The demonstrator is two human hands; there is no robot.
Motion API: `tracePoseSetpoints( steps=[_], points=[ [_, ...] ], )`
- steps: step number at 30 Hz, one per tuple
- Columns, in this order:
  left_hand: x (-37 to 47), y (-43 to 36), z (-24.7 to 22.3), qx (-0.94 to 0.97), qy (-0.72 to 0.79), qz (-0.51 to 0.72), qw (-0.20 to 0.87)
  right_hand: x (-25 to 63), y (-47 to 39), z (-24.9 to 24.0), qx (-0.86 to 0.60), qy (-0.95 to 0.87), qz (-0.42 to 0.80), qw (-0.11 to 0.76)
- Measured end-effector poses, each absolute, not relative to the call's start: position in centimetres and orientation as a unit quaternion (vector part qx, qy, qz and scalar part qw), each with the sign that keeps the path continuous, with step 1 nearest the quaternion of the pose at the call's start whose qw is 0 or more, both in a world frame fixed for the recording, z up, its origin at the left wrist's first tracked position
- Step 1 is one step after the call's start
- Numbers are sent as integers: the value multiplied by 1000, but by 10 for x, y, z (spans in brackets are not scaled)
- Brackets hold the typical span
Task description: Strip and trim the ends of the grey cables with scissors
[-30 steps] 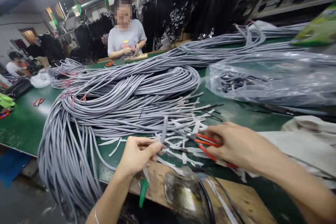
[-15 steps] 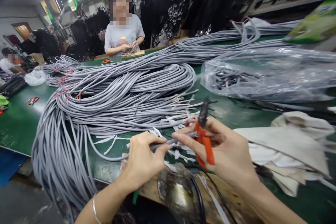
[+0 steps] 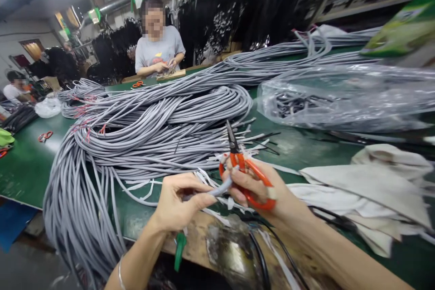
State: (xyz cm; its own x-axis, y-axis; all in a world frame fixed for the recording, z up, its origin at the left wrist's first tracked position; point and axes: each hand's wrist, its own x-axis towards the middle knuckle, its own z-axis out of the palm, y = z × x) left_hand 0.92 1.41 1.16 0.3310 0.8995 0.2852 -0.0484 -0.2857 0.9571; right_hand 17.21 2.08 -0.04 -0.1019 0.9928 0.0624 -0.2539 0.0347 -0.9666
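Between thumb and fingers my left hand (image 3: 181, 201) pinches a grey cable (image 3: 220, 188) near its end. My right hand (image 3: 261, 186) is closed around the orange handles of scissors (image 3: 237, 156), whose dark blades point up and away. The thumb and fingers of that hand also touch the cable's tip, which bends slightly upward. Beyond both hands lies a large bundle of grey cables (image 3: 163, 113), some ends showing pink wires. White strips (image 3: 207, 176) are scattered under and beside the cable ends.
A clear plastic bag (image 3: 340, 99) with dark small parts lies to the right, near pale cloths (image 3: 370, 190). A wooden board (image 3: 193, 240) with a taped lump is below my hands. A co-worker (image 3: 159, 50) sits across the green table (image 3: 285, 145). Other orange-handled scissors (image 3: 45, 136) lie left.
The scissors have swung round in my right hand, their blades now leaning left and away. The cable tip has bent upward between my hands.
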Motion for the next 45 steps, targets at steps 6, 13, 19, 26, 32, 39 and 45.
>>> tracePoseSetpoints(
  steps=[6, 13, 19, 26, 32, 39, 45],
  points=[
    [10, 12, 13, 589, 375, 572, 430, 177, 17, -9, -432, -582, 418, 547],
    [9, 15, 14, 560, 409, 554, 461, 167, 7, 1, -458, -741, 213, 444],
    [10, 14, 13, 543, 414, 529, 504, 166, 6, 4, -458, -747, 177, 447],
    [9, 14, 16, 562, 408, 519, 498, 171, 4, -2, -440, -756, 319, 364],
    [11, 8, 8, 599, 434, 547, 392, 170, 2, -2, -457, -756, 218, 415],
    [13, 3, 5, 636, 461, 529, 321, 168, 1, -4, -443, -761, 160, 446],
    [7, 12, 14, 620, 427, 471, 460, 171, 0, -7, -448, -763, 195, 424]
  ],
)
